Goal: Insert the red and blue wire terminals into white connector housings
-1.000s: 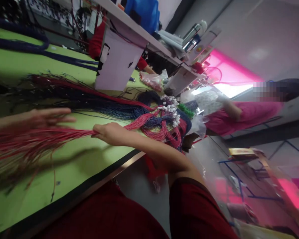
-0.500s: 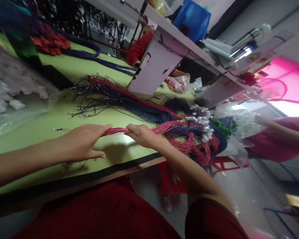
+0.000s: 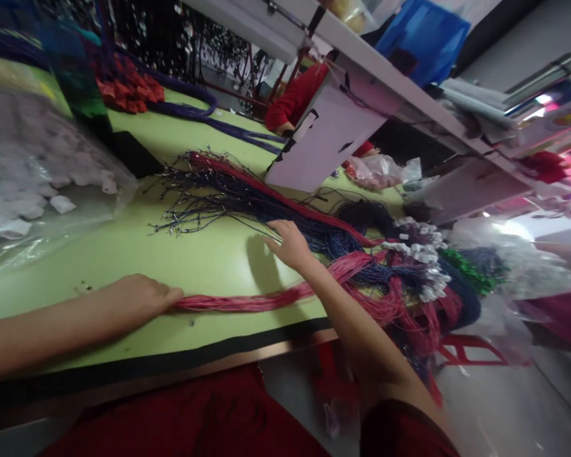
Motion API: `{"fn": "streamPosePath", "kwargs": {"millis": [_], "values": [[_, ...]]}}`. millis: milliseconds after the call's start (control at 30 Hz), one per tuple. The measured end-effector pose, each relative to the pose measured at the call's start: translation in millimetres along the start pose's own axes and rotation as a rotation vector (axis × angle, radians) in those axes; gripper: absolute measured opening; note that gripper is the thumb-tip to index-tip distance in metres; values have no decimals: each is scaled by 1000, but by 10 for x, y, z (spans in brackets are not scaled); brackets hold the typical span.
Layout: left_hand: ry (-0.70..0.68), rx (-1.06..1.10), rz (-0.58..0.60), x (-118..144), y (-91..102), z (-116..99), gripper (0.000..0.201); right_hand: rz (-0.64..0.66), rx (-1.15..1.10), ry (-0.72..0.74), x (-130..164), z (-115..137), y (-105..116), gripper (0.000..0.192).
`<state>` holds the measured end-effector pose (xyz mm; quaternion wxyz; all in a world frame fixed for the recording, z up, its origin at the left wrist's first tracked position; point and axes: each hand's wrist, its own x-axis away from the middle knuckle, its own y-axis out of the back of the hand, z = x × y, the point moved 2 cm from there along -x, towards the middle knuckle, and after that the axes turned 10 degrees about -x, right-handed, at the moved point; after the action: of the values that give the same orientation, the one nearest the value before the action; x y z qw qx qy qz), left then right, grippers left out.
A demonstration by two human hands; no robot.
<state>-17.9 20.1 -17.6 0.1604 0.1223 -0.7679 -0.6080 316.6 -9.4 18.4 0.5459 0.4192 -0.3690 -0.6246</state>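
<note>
Pink cords [image 3: 247, 301] are pinned flat near the desk's [image 3: 124, 251] front edge by the closed left hand [image 3: 133, 301], while the open right hand [image 3: 290, 244] is spread on the dark blue cords [image 3: 247, 203].

A clear bag of white pieces [image 3: 33, 190] lies at the left of the green worktop [image 3: 204, 254]. Purple cords [image 3: 209, 117] run behind, by a white board [image 3: 328, 143]. A blue bag [image 3: 421, 35] sits on the shelf [image 3: 390, 73].

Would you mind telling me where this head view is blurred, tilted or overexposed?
Head view: whole frame tilted; left hand and bag of white pieces smeared soft; right hand casts a shadow on the green table; far-right window glare is blown out.
</note>
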Motion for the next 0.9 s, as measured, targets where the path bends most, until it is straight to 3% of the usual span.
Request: {"fn": "streamPosePath", "kwargs": {"millis": [100,200,300,500,667,900], "values": [[-94,-76,64,-59,113,-136,23,-12,70,-10,-353,-184,-132,55],[-85,-68,-4,-203,247,-181,36,-30,125,-1,-412,-163,-328,44],[-98,-26,-94,-419,270,-145,29,-34,168,37,-249,-77,-458,32],[-157,-69,-196,-902,142,-53,21,8,183,133,53,-114,-426,37],[-67,-83,-380,-1392,233,57,27,-38,157,171,204,-98,-472,36],[-66,-141,-330,-2090,264,49,28,-130,10,180,371,-72,-533,35]]}}
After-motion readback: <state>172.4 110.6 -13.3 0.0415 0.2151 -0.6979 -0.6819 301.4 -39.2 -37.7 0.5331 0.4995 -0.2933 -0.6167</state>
